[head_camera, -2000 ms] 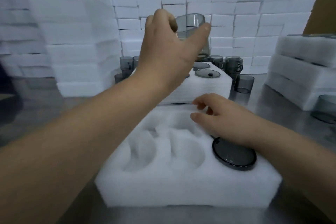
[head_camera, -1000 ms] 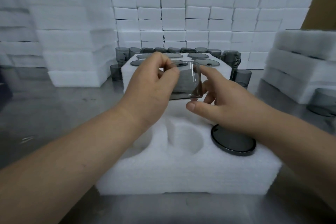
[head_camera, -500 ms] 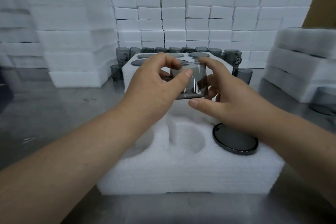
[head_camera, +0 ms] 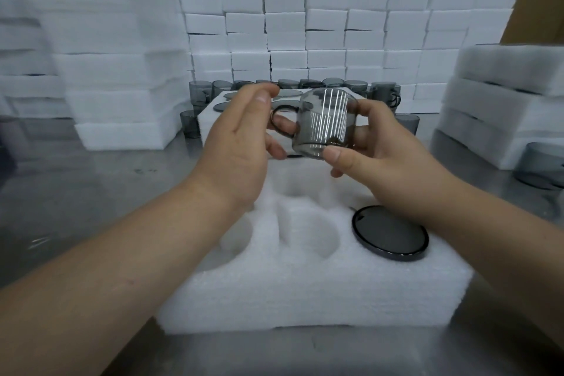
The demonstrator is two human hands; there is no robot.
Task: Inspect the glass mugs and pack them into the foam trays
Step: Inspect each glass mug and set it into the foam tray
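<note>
While right hand point(head_camera: 393, 162) fingers grip mug point(head_camera: 323, 122) above foam tray point(head_camera: 305, 293), left hand point(head_camera: 238, 156) grasp unclear; dark lid point(head_camera: 390, 233) in tray.

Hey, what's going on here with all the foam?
A person holds a grey glass mug above a white foam tray, left hand at the handle, right hand round the body. The tray's visible pockets are empty; a dark round disc sits at its right. More mugs wait behind.
</note>
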